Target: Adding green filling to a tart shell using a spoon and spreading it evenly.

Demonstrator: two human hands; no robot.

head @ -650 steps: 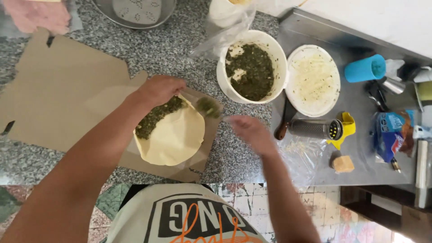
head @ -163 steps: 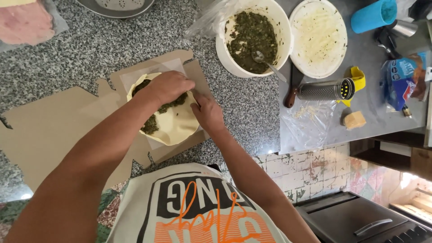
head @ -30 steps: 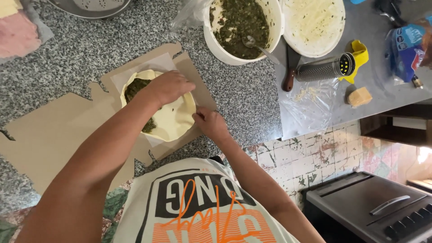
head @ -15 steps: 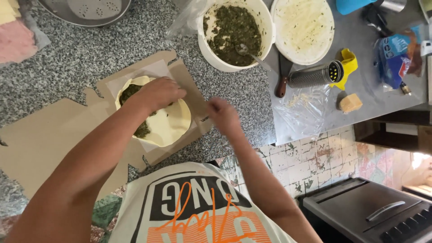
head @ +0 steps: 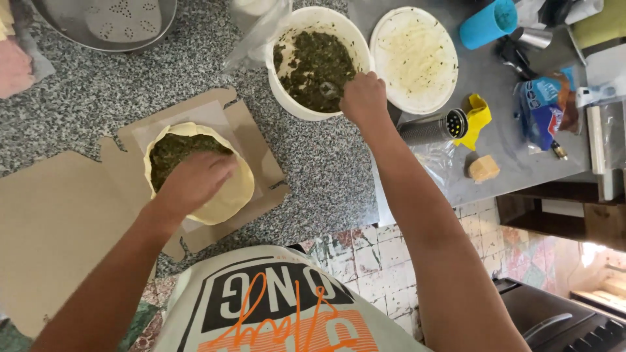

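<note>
Dough round [head: 222, 199] lies on a cardboard sheet [head: 59, 221] on the speckled granite counter [head: 130, 98], pale yellow, far half heaped with dark green filling [head: 176, 148]. My left hand [head: 194, 182] rests palm-down on the middle of the round, fingers loosely curled at the edge of the filling; it grips nothing that I can see.

My right hand [head: 363, 98] is over the near rim of the white bowl [head: 287, 98] of the same green mix, closed around what looks like a spoon handle [head: 329, 89] dipped in the bowl. The grip itself is hidden under the knuckles.

By my reading: partly filled, near half of the dough bare, not folded or sealed. Bowl holds plenty more.

Further out: an emptied white plate [head: 414, 58] just right of the bowl, a metal grater [head: 433, 127] with yellow cap, a small cheese block [head: 484, 168], a blue cup [head: 486, 23], a perforated steel pan [head: 104, 23] at top left.
</note>
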